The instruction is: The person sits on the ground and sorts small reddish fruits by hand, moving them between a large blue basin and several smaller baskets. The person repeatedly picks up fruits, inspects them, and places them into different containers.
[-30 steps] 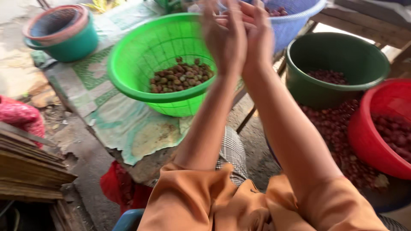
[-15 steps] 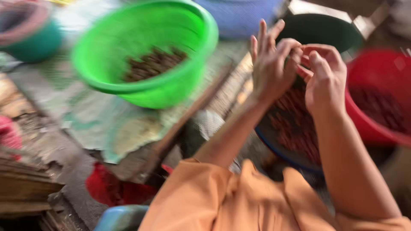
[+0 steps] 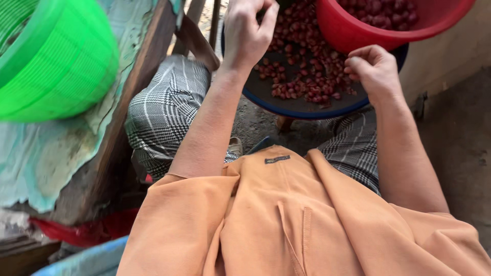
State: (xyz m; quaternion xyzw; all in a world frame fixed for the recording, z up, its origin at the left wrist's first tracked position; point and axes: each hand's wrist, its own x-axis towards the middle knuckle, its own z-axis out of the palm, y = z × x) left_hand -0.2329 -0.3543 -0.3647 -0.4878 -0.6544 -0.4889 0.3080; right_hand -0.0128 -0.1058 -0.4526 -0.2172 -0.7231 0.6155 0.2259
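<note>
Both hands are over the dark, blue-rimmed basin (image 3: pixel 307 105) at the upper middle of the frame, which sits low in front of the person's knees, an easy reach from a seated position. The left hand (image 3: pixel 248 33) hangs over the basin's left part, fingers curled together with thumb meeting fingertips, as if pinching something small; what is inside the pinch I cannot tell. The right hand (image 3: pixel 376 69) rests at the basin's right rim, fingers folded into a loose fist, and again nothing shows between them.

The small reddish-brown nuts (image 3: pixel 307 66) lie loose across the basin floor: rounded, glossy, dark red to maroon, thick at the centre and thinning toward the near rim. A red bowl (image 3: pixel 368 33) at the upper right rests over the basin's far edge, holding more of the same, probably kept close for sorting. A bright green ribbed basket (image 3: pixel 56 61) stands at the upper left on the tabletop (image 3: pixel 123 107), on a worn pale sheet (image 3: pixel 46 163).
</note>
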